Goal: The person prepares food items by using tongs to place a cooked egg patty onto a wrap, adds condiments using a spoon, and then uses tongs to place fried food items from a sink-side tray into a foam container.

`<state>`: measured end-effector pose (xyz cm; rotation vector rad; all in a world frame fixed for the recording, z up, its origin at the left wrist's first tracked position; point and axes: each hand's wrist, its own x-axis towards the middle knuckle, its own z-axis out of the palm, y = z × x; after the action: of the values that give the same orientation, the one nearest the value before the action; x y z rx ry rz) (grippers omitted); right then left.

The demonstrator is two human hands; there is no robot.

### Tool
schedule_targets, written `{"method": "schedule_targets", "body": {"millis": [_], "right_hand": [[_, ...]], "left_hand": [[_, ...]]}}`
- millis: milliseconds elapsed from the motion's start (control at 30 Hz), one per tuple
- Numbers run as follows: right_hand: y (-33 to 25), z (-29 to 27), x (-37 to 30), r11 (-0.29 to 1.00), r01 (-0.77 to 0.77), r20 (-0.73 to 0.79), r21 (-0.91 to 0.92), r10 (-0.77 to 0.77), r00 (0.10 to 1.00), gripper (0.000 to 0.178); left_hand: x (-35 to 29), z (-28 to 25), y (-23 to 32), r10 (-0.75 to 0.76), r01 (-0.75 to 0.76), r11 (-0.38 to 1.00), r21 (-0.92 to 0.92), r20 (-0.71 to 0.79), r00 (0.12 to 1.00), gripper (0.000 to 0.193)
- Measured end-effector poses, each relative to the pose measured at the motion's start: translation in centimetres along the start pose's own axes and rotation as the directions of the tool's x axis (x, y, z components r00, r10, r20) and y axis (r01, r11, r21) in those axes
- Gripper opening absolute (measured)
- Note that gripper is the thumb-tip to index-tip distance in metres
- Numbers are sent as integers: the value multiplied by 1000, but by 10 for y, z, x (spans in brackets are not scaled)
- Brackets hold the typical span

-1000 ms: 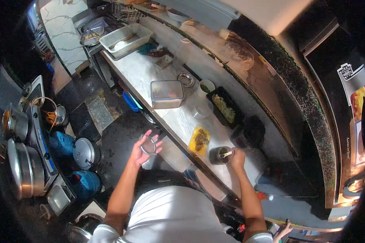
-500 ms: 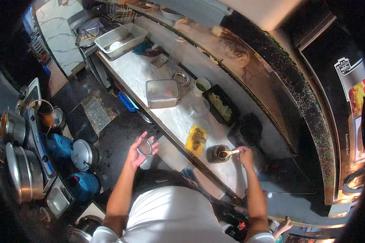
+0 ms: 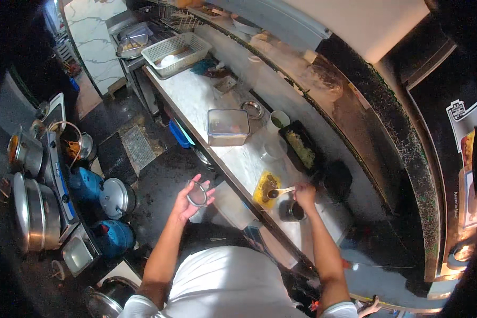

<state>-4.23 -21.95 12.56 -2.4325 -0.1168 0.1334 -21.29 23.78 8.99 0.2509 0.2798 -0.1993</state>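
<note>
My left hand (image 3: pixel 181 206) is over the floor left of the counter, fingers curled around a round, shallow jar lid (image 3: pixel 197 194). A light-handled spoon (image 3: pixel 286 190) is in my right hand (image 3: pixel 304 196), its bowl holding something dark. That bowl is over the right side of a flat yellow piece (image 3: pixel 262 200) topped with brown food; whether they touch, I cannot tell. Just below the spoon stands an open dark jar (image 3: pixel 291 211) on the white counter (image 3: pixel 222 155).
Farther along the counter are a lidded clear box (image 3: pixel 228 127), a black tray of shredded pale green food (image 3: pixel 300 150), a white cup (image 3: pixel 277 121) and a white basket (image 3: pixel 177 54). Pots (image 3: pixel 36 212) and blue cylinders (image 3: pixel 111 237) stand at left. Another person's hand (image 3: pixel 371 307) shows at lower right.
My right hand has moved the spoon left, from over the jar's mouth to over the yellow piece. My left hand still holds the lid. The whole view has shifted slightly.
</note>
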Motion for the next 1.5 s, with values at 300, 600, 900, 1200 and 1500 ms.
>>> {"method": "schedule_targets", "body": {"millis": [300, 600, 900, 1200, 1500], "right_hand": [[-38, 31, 44, 973, -28, -124, -230, -1, 992, 18], [-2, 12, 4, 577, 223, -57, -786, -427, 903, 26], [-78, 36, -58, 758, 461, 5, -461, -517, 856, 31], [-59, -69, -122, 916, 138, -445, -377, -310, 840, 21], [-5, -25, -116, 939, 80, -438, -336, -231, 869, 18]], "left_hand": [[-24, -6, 17, 70, -70, 997, -24, -3, 998, 59], [-18, -9, 10, 42, -41, 999, 13, -16, 999, 60], [25, 20, -18, -70, 80, 945, 317, -42, 997, 66], [53, 93, -78, -11, -138, 361, 923, 152, 988, 88], [116, 141, -192, -43, -437, -128, 890, 436, 899, 89]]}}
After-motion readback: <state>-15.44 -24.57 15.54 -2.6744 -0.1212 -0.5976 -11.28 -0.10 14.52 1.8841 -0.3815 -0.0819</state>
